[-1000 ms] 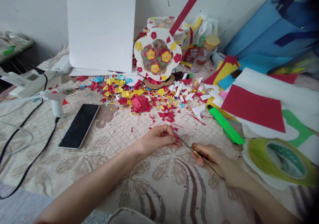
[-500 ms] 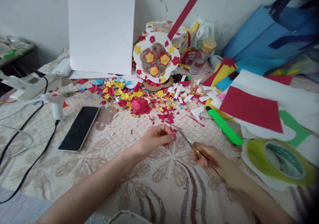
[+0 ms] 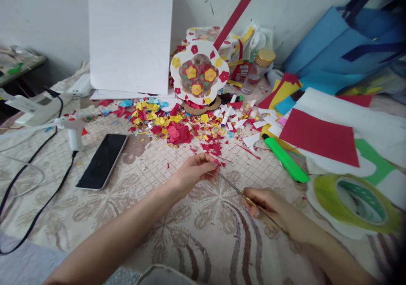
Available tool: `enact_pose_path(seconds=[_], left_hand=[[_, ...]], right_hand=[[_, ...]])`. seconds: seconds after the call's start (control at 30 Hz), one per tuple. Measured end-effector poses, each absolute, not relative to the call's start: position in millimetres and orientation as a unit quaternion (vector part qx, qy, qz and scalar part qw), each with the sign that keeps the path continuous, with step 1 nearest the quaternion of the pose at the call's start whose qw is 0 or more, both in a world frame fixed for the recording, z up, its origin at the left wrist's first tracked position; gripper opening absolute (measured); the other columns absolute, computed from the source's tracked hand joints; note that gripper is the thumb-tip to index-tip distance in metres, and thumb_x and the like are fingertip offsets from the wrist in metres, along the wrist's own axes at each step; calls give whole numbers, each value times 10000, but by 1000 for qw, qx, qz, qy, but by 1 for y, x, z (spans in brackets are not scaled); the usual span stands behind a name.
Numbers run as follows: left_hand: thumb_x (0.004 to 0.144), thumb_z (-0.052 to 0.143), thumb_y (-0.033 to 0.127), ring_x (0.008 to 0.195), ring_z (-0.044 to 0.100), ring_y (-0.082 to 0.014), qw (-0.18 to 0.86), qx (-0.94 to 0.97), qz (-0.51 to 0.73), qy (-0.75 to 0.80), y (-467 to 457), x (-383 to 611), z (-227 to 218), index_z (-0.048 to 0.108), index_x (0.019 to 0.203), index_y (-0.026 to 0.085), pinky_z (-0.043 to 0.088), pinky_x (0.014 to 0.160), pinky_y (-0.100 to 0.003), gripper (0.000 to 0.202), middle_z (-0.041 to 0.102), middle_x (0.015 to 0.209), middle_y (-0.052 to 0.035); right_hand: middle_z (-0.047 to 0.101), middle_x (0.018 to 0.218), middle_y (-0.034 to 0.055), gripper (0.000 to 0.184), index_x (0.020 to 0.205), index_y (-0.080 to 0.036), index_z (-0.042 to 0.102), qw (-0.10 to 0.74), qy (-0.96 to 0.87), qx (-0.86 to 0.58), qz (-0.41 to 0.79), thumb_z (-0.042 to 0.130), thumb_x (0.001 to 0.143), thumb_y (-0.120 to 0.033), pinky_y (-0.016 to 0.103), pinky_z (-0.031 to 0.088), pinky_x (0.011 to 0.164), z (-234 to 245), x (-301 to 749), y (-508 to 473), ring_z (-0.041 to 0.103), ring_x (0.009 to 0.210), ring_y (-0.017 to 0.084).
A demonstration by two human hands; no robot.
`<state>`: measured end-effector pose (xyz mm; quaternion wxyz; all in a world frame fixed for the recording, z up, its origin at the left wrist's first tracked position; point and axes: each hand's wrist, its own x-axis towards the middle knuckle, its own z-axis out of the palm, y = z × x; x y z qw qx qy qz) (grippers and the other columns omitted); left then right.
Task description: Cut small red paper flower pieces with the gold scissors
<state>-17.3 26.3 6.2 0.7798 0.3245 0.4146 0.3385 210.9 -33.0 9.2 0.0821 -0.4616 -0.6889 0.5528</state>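
My left hand [image 3: 196, 171] is closed in a pinch on a small red paper piece [image 3: 216, 162] just above the patterned cloth [image 3: 196, 234]. My right hand [image 3: 272, 209] grips small scissors [image 3: 233, 187] by their gold handles. The thin blades point up and left and reach the red piece at my left fingertips. A heap of red, yellow and blue paper scraps [image 3: 177, 128] lies just beyond both hands.
A black phone [image 3: 103, 160] and a white glue gun [image 3: 73, 129] with its black cable lie at left. A flower-decorated paper craft [image 3: 199, 73] stands behind the scraps. A green marker [image 3: 287, 159], red paper sheet [image 3: 319, 137] and green tape roll [image 3: 358, 202] lie at right.
My left hand shifted slightly up and left with the red piece. The scissors dropped lower and their blades came in under my left fingertips.
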Motion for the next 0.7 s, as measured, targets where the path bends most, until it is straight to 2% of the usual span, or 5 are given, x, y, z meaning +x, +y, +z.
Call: enact_pose_path(seconds=[0.13,0.27,0.7], left_hand=[[674,723,251,607,588,-94,787,312,330,418,26,-17,7,543,744,138,465,622,-245,224,627,709,-6],[661,726,232,603,597,-98,792,300,328,418,26,-17,6,541,733,136,478,627,-248,220,636,695,-13],[677,709,218,577,591,-87,797,304,319,413,25,-14,4,533,735,132,488,625,-239,204,642,705,-20]], right_hand=[[412,610,-42,389,670,-193,378,71,-711,-468,520,415,889,-513,234,268,524,11,208,-33,374,577,111],[419,593,-43,365,664,-192,387,46,-718,-487,495,435,885,-480,236,264,523,17,207,-33,387,575,117],[455,598,-31,353,677,-192,421,10,-730,-501,465,414,889,-475,252,255,529,21,205,-31,419,580,132]])
